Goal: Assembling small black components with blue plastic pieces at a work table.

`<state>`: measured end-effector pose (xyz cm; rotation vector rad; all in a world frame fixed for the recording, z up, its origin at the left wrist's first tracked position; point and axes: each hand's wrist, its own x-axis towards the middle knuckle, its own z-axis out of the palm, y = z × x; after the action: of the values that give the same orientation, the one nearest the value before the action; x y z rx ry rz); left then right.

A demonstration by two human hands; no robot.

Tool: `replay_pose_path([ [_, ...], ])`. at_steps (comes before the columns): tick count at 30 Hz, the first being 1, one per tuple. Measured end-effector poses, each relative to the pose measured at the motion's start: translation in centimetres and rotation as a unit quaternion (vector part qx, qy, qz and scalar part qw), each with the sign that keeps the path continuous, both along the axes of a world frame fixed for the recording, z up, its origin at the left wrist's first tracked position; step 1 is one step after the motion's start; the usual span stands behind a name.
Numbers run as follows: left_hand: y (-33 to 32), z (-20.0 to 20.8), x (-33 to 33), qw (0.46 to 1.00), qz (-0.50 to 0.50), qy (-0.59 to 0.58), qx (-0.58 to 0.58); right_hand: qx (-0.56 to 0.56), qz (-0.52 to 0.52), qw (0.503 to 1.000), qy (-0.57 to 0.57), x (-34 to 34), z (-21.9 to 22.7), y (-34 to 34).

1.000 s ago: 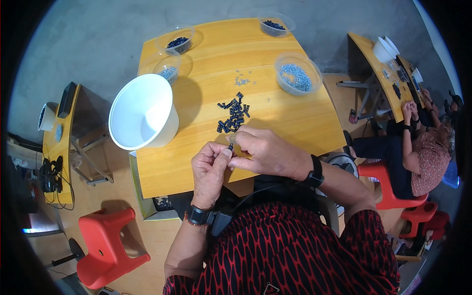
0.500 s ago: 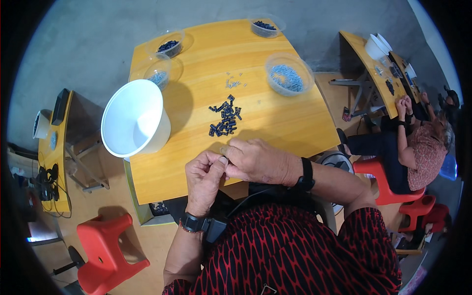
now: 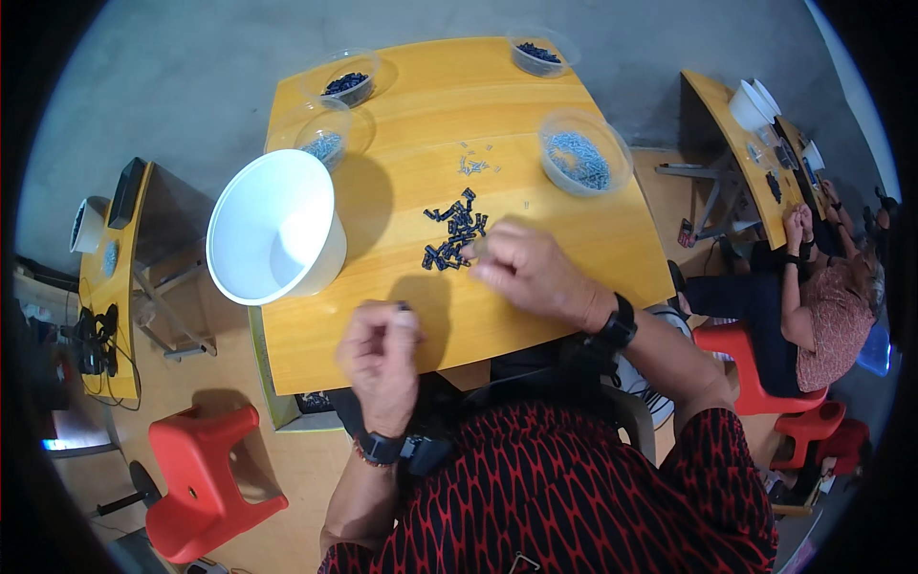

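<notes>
- Heap of small black pieces [image 3: 459, 226]: knobbly, angular, with bare wood around its far sides.
- Left hand [image 3: 380, 362]: nearer than the heap, leftward, clenched, pinching a small dark piece [image 3: 403, 307].
- Right hand [image 3: 540, 275]: just right of the heap's near end, fingers curled (blurred; I cannot tell their grip).
- White bucket [image 3: 332, 251]: left of the heap at the table [image 3: 593, 253] edge, smooth, round.
- Clear bowl [image 3: 622, 161]: beyond the heap, rightward, thin-walled.

Here's the shirt [image 3: 564, 488], black, netted all over in long red loops! Short sleeves [image 3: 722, 450] carry the same pattern. A black wristband [image 3: 620, 323] circles the right wrist; the left shows a dark, squarish watch [image 3: 384, 449], and a reddish-brown bracelet [image 3: 365, 458] sits right beside it.
</notes>
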<state>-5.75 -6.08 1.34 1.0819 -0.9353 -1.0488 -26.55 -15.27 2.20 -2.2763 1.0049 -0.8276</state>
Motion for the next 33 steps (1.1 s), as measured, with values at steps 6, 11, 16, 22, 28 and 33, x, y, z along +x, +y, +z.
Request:
replay_pose_path([
  [6, -1.0, 1.6, 7.5, 0.908, 0.383, -0.085, -0.147, -0.050, 0.038, 0.998, 0.029, -0.7, -0.7, -2.3],
  [11, 1.2, -1.0, 14.3, 0.896, 0.432, -0.013, -0.101, -0.071, 0.041, 0.994, 0.065, -0.4, -0.7, -2.4],
  [16, 3.1, -4.4, 16.9, 0.872, 0.461, 0.103, 0.127, -0.062, 0.014, 0.995, 0.070, -0.9, -0.9, -1.8],
  [22, 3.8, -6.7, 17.1, 0.873, 0.393, 0.125, 0.259, -0.032, -0.029, 0.995, 0.090, -1.4, -0.7, -1.4],
  [28, 3.6, -5.8, 14.8, 0.857, 0.503, -0.112, -0.007, -0.021, -0.022, 0.999, -0.037, -2.2, 0.6, 0.4],
  [33, 3.0, 0.2, 8.1, 0.893, 0.401, -0.185, -0.090, 0.161, -0.029, 0.973, -0.164, -2.0, 1.0, 1.8],
])
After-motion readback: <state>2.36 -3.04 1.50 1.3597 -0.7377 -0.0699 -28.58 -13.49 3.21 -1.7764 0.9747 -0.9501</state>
